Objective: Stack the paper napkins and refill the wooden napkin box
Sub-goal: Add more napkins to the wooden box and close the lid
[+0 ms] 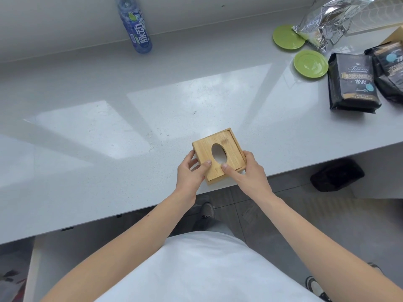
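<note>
— Wooden napkin box (pixel 218 155) is sitting at the near edge of the grey tabletop (pixel 109 127), right in front of the person. Who is holding it?

— Both hands. The left hand (pixel 192 171) is grasping the box's left side, thumb lying on the sliding lid (pixel 226 147). The right hand (pixel 246 171) is grasping the right side, its thumb pressing near the oval opening (pixel 219 154).

— Are any paper napkins showing?

— White is showing through the oval, but I cannot tell whether it is napkins or something else. No loose stack is lying anywhere in view.

— What might go wrong?

— The near corner of the box is hanging over the tabletop's edge. If the thumbs are pushing the lid toward the person, I judge that the lid could shoot out of its groove and drop to the floor, or the whole box could tip off. Uneven thumb pressure could also jam the lid askew.

— And farther off?

— A blue bottle (pixel 135 27) is standing far left; two green saucers (pixel 310 63) and dark bags (pixel 353 81) are lying far right, well apart from the box.
</note>
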